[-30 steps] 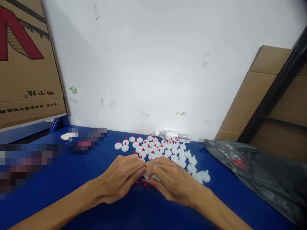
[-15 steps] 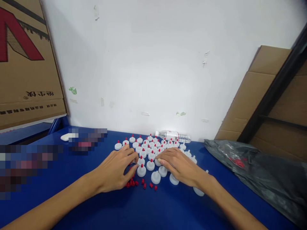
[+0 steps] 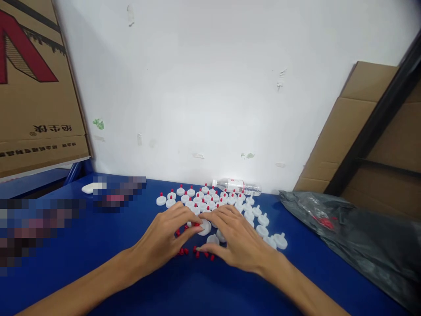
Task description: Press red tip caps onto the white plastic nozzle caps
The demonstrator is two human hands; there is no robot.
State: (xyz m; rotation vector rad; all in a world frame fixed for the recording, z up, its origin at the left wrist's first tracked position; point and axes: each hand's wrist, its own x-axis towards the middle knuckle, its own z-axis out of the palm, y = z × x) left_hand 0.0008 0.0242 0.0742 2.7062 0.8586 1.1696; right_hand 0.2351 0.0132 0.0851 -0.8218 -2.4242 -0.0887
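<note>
My left hand (image 3: 166,230) pinches a small red cap (image 3: 196,224) between thumb and fingertips. Right beside it sits a white nozzle lid (image 3: 205,228), partly covered by the fingers. My right hand (image 3: 235,237) is open, its fingertips over the far side of that lid and its thumb low, by loose red caps (image 3: 206,254). Behind the hands stand several white lids (image 3: 180,191) with red caps on their nozzles. Toward the right are lids with bare nozzles (image 3: 280,241). Some lids are hidden under my hands.
A clear plastic bottle (image 3: 237,186) lies along the white wall. On the right a dark plastic bag (image 3: 355,232) carries a clear bag of red pieces (image 3: 324,220). A white object (image 3: 88,188) lies at left on the blue table (image 3: 197,294). Cardboard (image 3: 36,101) stands left.
My left hand has moved right, bringing a red cap near a white lid. My right hand has shifted left and nearer, its thumb now spread from the fingers.
</note>
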